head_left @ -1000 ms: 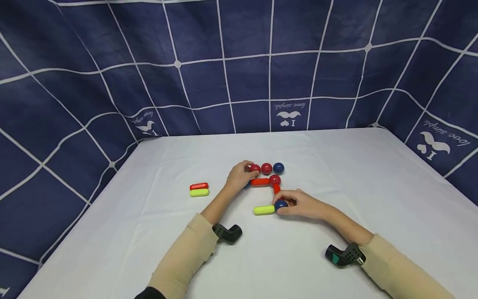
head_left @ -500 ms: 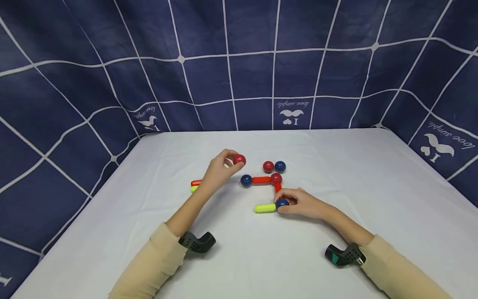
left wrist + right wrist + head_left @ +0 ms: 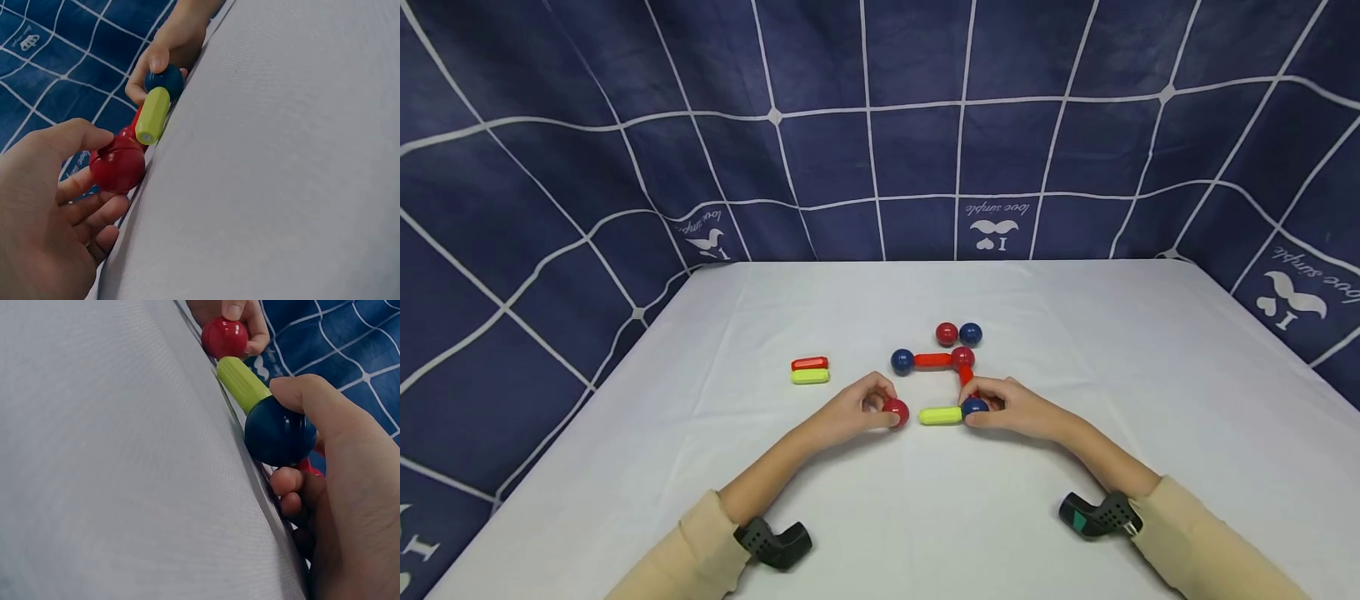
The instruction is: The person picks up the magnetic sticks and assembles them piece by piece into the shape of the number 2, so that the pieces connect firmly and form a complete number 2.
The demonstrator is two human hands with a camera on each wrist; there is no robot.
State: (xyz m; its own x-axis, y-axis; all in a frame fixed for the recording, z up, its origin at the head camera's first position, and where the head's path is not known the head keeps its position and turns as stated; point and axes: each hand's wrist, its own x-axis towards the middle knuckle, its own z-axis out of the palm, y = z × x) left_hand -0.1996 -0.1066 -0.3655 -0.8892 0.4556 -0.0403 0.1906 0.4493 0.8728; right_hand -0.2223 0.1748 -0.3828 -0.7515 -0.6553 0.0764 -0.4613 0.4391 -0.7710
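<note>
Between thumb and fingers my left hand (image 3: 855,410) pinches a red ball (image 3: 896,412), held a short gap to the left of a yellow-green rod (image 3: 940,416). That rod joins a blue ball (image 3: 975,408), which my right hand (image 3: 1021,408) grips. From the blue ball a red rod (image 3: 966,374) runs back to another red ball (image 3: 962,358). A second red rod (image 3: 933,360) leads left from there to a blue ball (image 3: 902,362). In the right wrist view the yellow-green rod (image 3: 242,383) points toward the left hand's red ball (image 3: 225,337).
Behind the joined pieces lie a loose red ball (image 3: 947,334) and a loose blue ball (image 3: 971,334), side by side. To the left, a red rod (image 3: 809,363) and a yellow-green rod (image 3: 810,377) lie together on the white tablecloth (image 3: 880,517). A dark blue checked cloth (image 3: 910,150) hangs behind.
My left hand has picked the red ball out of the back row, lifted it leftward, then brought it forward near the yellow-green rod's free end. My right hand keeps its grip in place.
</note>
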